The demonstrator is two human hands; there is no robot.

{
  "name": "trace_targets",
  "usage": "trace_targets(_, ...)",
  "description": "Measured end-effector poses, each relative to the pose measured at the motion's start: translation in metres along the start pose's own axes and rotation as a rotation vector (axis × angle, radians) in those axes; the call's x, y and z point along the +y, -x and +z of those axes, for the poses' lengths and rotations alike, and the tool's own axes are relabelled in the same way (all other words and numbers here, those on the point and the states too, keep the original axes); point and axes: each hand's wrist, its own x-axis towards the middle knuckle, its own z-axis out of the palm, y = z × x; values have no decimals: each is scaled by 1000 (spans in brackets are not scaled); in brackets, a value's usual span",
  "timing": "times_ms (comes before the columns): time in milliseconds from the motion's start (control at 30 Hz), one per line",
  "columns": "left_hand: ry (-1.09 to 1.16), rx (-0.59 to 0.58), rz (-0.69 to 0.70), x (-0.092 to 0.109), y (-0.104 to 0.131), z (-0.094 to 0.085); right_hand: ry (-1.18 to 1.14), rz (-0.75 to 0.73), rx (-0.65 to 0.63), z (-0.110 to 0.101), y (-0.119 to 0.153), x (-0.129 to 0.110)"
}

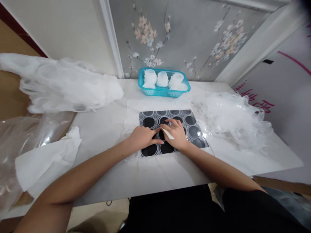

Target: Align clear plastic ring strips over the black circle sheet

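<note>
A sheet with rows of black discs in clear rings (167, 148) lies on the white table under both hands. My right hand (177, 134) is closed around a thin, flat white tool (167, 133), whose exact kind I cannot make out; its fingers rest over the discs in the sheet's middle. From the left, my left hand (141, 139) lies on the sheet with thumb and forefinger stretched apart. That forefinger's tip meets or nearly meets the right hand's fingers. The left hand's other fingers are mostly hidden beneath it.
A blue basket (164, 93) holding several stacks of white rings stands at the back against the wall. Heaps of translucent ring sheets lie left (73, 85) and right (230, 119). Clear plastic film (31, 132) and a crumpled white cloth or paper (48, 160) lie at the near left.
</note>
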Motion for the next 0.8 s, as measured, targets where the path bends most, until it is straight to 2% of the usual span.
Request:
trace_targets(33,17,-11,-4,-1,0,-1,55,-8,-17,-2,-7,6)
trace_targets(100,59,-44,-24,-3,-1,-5,129,92,36,-10,-26,30)
trace_targets(167,106,-87,-49,-5,-1,-9,118,335,261,-25,-44,62)
trace_targets(233,143,-112,-67,-7,-1,-13,-30,524,538,-42,-48,89)
trace_targets(300,166,-115,-69,-7,-2,-16,-200,585,615,-54,-37,99)
trace_targets(333,176,-101,-68,-5,-4,-17,-271,575,577,-55,-27,98)
trace_targets(433,168,-14,-57,5,-14,-20,-427,511,333,-45,6,79)
trace_targets(533,50,43,-5,22,-30,-21,-578,551,146,-28,22,62)
trace_targets(667,-65,42,86,41,-50,-19,-651,544,81,-20,22,59)
trace_targets(800,-65,12,98,45,-56,-15,-644,490,85,-22,21,59)
